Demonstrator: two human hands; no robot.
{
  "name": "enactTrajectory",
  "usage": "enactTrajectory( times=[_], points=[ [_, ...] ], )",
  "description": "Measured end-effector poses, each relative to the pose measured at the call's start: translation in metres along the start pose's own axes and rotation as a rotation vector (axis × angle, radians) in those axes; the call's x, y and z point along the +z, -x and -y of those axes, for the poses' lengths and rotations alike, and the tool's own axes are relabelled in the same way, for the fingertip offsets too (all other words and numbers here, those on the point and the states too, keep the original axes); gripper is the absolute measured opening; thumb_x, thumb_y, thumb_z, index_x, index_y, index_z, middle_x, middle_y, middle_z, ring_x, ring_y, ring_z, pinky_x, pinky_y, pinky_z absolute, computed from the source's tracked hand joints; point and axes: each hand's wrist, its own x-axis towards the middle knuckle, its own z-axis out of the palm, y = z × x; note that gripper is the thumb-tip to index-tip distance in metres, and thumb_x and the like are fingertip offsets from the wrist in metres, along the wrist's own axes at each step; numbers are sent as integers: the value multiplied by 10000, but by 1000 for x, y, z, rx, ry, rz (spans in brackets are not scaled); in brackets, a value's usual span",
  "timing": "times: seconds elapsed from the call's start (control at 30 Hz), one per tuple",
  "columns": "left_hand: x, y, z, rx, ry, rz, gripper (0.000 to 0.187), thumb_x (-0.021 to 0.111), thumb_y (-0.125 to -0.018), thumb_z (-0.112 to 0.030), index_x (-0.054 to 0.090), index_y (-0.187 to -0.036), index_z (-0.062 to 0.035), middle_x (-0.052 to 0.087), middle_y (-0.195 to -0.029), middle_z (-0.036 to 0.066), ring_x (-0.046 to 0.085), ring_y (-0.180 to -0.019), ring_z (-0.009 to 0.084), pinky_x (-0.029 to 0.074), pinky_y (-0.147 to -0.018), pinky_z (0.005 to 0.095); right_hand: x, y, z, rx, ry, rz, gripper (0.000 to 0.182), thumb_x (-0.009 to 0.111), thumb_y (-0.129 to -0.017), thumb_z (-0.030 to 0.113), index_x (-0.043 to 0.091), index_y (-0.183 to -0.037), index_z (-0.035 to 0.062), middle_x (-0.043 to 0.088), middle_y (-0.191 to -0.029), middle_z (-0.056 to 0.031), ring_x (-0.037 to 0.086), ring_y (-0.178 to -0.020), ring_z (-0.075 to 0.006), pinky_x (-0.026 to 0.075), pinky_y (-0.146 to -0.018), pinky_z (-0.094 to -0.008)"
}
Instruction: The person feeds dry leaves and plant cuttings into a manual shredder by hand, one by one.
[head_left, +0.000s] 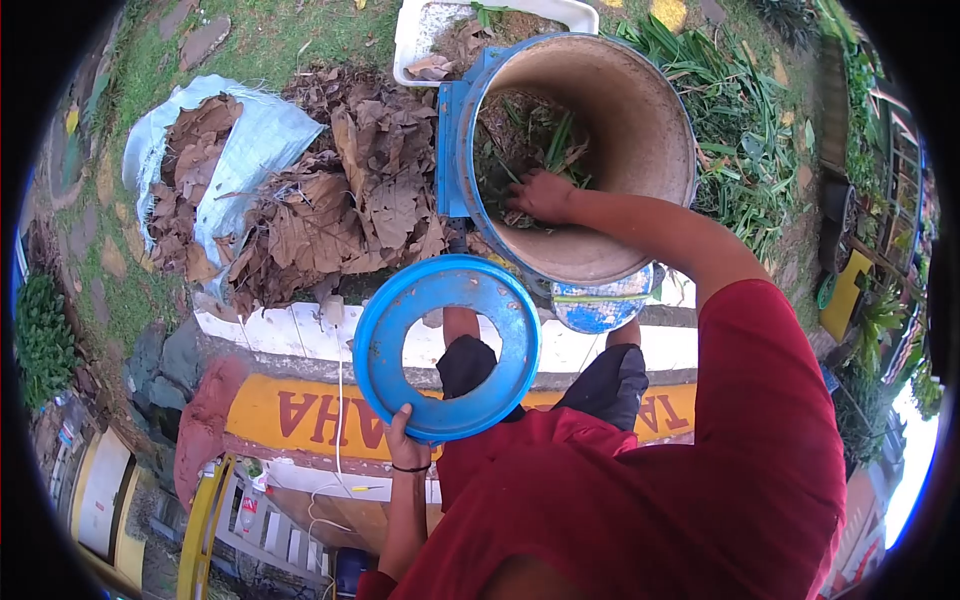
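My left hand (404, 447) grips the lower rim of a blue ring-shaped lid (512, 335) with a wide round hole in its middle. The lid is held up in front of my legs. Deep inside a large blue drum (640, 110) with a stained tan inner wall, my right hand (543, 196) reaches down to green and brown plant scraps (560, 145). Its fingers are bent among the scraps; whether they hold any is hidden. The drum's mouth faces up toward me.
Dry brown leaves (320, 215) are heaped left of the drum, beside a pale blue sack (265, 135) of leaves. Cut green leaves (740, 120) lie to the right. A white tray (410, 40) stands behind. A painted ledge (255, 405) and a yellow-framed ladder-like object (205, 530) are nearer.
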Motion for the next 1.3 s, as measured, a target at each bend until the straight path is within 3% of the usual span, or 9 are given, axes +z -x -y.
enactTrajectory(
  times=[0.2,0.27,0.37,0.47,0.57,0.7,0.77,0.97,1.3],
  points=[
    [-3,-3,3,-28,20,11,359,655,-893,-200,550,-1189,-26,638,-1012,109,657,-931,245,543,-849,395,-62,24,-56,196,198,283,644,715,-803,384,552,-1391,175,423,-1508,-137,413,-1381,-340,315,-1134,-532],
    [-3,-5,7,-24,12,17,361,655,-892,-194,551,-1192,-23,641,-1009,110,661,-932,248,546,-851,393,-72,13,-71,344,350,294,1036,787,-670,585,375,-1535,192,172,-1648,-140,188,-1500,-363,148,-1208,-560],
    [-2,-3,6,-22,-12,20,360,656,-891,-190,551,-1191,-21,645,-1007,112,665,-935,253,549,-848,392,-58,-5,-80,379,331,372,1272,765,-594,737,197,-1597,201,-8,-1672,-151,100,-1517,-403,74,-1218,-578],
    [1,-2,4,11,1,-11,295,657,-889,-137,582,-1154,-30,658,-995,98,673,-898,220,562,-806,359,-41,-6,-62,592,-81,397,1356,731,-569,814,136,-1605,173,-41,-1665,-173,82,-1506,-451,70,-1204,-610],
    [4,2,-1,-44,19,-13,293,660,-887,-137,585,-1149,-32,659,-988,94,672,-894,217,561,-802,358,-40,-2,-41,644,-66,509,1452,763,-505,822,118,-1599,118,-43,-1656,-209,84,-1489,-500,134,-1194,-621],
    [4,-4,4,-33,33,-10,287,657,-889,-140,588,-1145,-31,659,-993,93,672,-897,219,562,-806,361,-13,-5,-22,755,-148,548,1342,785,-581,744,177,-1580,85,22,-1653,-224,158,-1467,-514,217,-1167,-620],
    [-1,-6,9,4,-12,-22,333,637,-903,-201,564,-1175,-22,657,-988,115,681,-901,260,563,-808,395,17,-15,-15,895,-75,437,880,704,-836,484,310,-1526,107,253,-1564,-231,319,-1380,-484,335,-1073,-616],
    [0,0,6,-30,69,-27,306,647,-895,-151,587,-1168,-26,660,-1007,99,675,-913,231,564,-821,371,42,-25,-14,1008,0,160,408,476,-999,281,504,-1364,100,430,-1410,-197,433,-1284,-396,402,-985,-552],
    [4,1,4,11,52,-55,304,648,-896,-153,582,-1166,-31,653,-1018,94,669,-923,227,563,-820,372,68,-21,-23,1113,-355,-48,382,494,-985,324,614,-1235,60,577,-1286,-232,566,-1182,-396,477,-951,-548]
  ],
)
